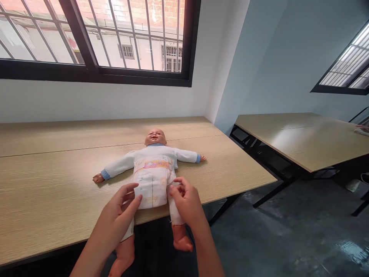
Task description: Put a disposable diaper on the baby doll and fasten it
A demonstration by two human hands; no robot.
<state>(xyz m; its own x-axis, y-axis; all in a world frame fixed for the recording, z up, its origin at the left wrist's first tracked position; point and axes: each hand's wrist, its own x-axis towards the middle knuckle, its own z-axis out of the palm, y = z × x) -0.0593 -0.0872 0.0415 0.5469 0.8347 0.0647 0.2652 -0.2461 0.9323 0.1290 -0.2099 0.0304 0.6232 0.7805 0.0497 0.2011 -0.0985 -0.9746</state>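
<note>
A baby doll [155, 137] lies on its back on the wooden table [57, 184], arms stretched out sideways and legs hanging over the front edge. It wears a white top with blue cuffs and collar, and white trousers. A white diaper [151, 188] with a coloured waistband covers its front from the belly down between the legs. My left hand [121, 211] is at the diaper's left edge, thumb and fingers apart. On the opposite edge, by the doll's thigh, my right hand [186, 198] has its fingers curled and pinched at the diaper's side.
A second wooden table [288, 134] with a dark metal frame stands to the right, a gap of grey floor [259, 234] between them. Behind the doll's table is a white wall with a barred, black-framed window [95, 73]. Another window [343, 73] is at the far right.
</note>
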